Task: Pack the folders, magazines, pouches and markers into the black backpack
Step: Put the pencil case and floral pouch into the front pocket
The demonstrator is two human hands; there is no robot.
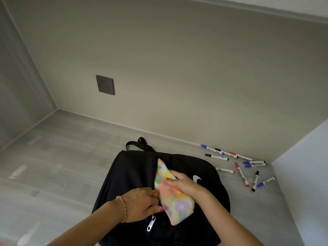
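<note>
On grey floor: black backpack (131, 174), zip open. My right hand (184, 183) grips floral pouch (170, 190), half inside; left hand (140, 205) pinches the opening's edge. Markers (241, 167) scattered right.

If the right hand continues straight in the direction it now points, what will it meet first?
The right hand points toward the backpack opening, pushing the floral pouch it grips. It would probably meet the backpack's open zipper edge first; depth is unclear.

My arms are bare, with no sleeves. I wear a pink and white string bracelet (122, 208) on my left wrist. My nails are painted red.
</note>
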